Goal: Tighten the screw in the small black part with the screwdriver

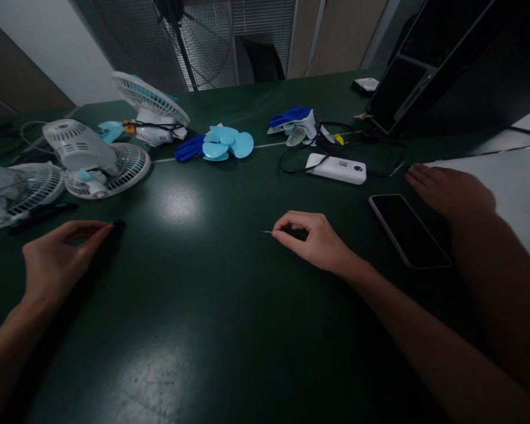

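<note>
On the left of the table, my left hand [57,259] is closed in a pinch at a small black piece [118,224], too dark to make out its kind. My right hand [315,241] rests near the middle, thumb and forefinger pinched on a thin metal pin [265,231] that points left. Beyond my left hand lie white desk fans [123,171] with their grilles, and a dark slim tool [44,213]. Right of my right hand is a smartphone [408,229], its screen dark.
Another person's hand [454,191] lies flat by a white sheet [521,188] at right. Farther back are light-blue fan blades [227,143], gloves [295,121], a white power bank [335,168] with black cable, and a large black case [459,76]. The table [229,330] is dark green.
</note>
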### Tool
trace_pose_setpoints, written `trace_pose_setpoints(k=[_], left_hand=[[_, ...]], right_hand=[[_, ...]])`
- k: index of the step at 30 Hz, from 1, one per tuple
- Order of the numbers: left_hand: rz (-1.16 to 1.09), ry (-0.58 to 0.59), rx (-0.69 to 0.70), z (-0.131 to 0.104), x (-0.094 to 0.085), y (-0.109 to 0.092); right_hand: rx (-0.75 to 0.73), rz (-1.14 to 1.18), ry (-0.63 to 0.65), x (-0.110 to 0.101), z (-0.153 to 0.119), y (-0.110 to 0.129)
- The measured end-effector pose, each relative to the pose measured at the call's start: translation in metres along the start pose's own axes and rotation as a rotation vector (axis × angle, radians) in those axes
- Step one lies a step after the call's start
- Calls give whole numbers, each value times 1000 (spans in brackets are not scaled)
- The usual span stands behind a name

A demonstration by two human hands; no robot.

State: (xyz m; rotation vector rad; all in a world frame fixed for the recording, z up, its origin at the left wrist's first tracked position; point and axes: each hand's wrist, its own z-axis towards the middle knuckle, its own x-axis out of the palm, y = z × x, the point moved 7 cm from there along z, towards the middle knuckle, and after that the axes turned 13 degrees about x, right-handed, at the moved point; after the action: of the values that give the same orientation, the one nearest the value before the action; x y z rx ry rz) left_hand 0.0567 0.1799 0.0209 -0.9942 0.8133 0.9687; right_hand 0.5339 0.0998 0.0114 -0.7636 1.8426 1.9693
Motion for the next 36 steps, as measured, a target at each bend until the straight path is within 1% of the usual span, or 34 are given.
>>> trace_pose_setpoints(k=[2,3,5,6,8,11,12,13,14,16,18,19,21,26,31,33,36], left_hand=[[-5,12,-9,0,2,-2],[-15,15,5,-1,4,-6],[-39,26,74,-3,8,-25],[-56,35,123,-5,11,-39],[-124,84,242,-12,21,-77],[-321,195,466,-28,42,-150],[-395,206,548,-34,46,-175],[-460,242,618,-41,52,-198],[-527,257,676,-47,57,-218],[-641,289,751,-57,64,-249],[-703,300,784,-62,68,-267],[-713,303,793,-64,69,-272],[-702,308,808,-66,69,-276],[-652,312,817,-68,70,-272],[-624,287,748,-66,72,-267],[-608,295,728,-64,75,-267],[-604,323,737,-61,77,-269]], right_hand=[[1,-3,-1,0,0,0],[2,-5,-1,0,0,0],[7,-7,3,0,0,-1],[8,-8,5,1,0,-1],[10,-7,11,1,0,-2],[5,-16,12,0,0,0],[1,-26,19,0,-1,1],[-4,-38,28,0,-1,2],[-7,-49,44,-1,-1,3],[-13,-69,93,0,-1,5],[-20,-88,138,0,-3,7],[-24,-100,155,0,-3,7],[-34,-128,179,1,-4,8],[-50,-169,201,5,-7,11],[-69,-193,217,11,-11,18],[-77,-201,218,12,-12,20],[-91,-205,203,13,-12,22]])
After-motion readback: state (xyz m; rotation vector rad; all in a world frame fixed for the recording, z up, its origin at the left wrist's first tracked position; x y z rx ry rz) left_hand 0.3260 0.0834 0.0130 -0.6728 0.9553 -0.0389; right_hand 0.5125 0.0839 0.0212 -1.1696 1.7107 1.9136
